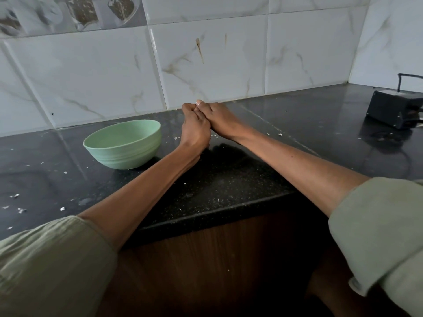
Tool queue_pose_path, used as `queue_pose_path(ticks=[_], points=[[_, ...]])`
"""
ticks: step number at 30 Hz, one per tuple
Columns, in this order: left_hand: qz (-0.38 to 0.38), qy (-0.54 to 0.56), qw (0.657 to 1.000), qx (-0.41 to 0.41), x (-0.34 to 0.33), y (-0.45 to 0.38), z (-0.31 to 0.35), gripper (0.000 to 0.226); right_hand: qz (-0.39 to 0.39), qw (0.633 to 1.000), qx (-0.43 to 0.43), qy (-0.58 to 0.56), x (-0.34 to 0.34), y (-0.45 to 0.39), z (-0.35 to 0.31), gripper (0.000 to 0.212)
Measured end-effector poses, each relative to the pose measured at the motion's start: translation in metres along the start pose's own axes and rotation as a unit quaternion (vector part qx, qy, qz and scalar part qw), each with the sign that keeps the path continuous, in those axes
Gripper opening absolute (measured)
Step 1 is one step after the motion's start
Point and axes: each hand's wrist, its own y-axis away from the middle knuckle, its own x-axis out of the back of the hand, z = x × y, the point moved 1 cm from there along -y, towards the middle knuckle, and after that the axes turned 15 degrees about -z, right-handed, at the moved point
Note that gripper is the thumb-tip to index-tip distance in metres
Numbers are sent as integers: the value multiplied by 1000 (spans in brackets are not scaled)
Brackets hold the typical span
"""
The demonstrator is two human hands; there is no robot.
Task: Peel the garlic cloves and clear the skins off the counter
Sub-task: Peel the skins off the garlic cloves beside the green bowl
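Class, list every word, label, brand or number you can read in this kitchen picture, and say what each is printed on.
None can be read. The green bowl, the black box and the wall tiles show no lettering; the tiles carry only veining and blurred pictures.

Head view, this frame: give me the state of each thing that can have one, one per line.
Green bowl: upright on the counter, left of the hands; contents not visible.
Left hand: fingers curled, pressed against the right hand; what it holds is hidden.
Right hand: fingers meeting the left hand's; grip unclear.
Skin flakes: scattered on the counter.
Counter: black, glossy, littered.
Black box: sitting far right.
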Motion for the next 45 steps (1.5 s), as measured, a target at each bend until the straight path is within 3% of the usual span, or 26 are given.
queue_pose_path(ticks=[12, 18, 21, 27, 31, 36, 45], points=[[3, -51, 999, -13, 5, -4, -5, 13, 1, 1000, 29, 5, -3, 1, -2, 51], [-11, 62, 998, 1, 10, -3, 4, 24, -34, 993, 41, -101, 6, 0, -2, 59], [-18, 79, 997, 2, 13, -3, 4, 24, -39, 994, 54, -90, 6, 2, -2, 64], [-5, 78, 997, 28, 18, -5, -3, 25, -48, 997, 51, -44, 3, -2, 4, 53], [24, 27, 998, 55, 22, -9, -9, 28, -41, 999, 32, 9, 2, -2, 15, 35], [53, -11, 997, 61, 25, -15, -15, 32, -52, 996, 37, 69, 8, 9, 11, 29], [11, 11, 996, 85, 26, -14, -14, 32, -94, 995, -1, 38, 9, 9, 10, 26]])
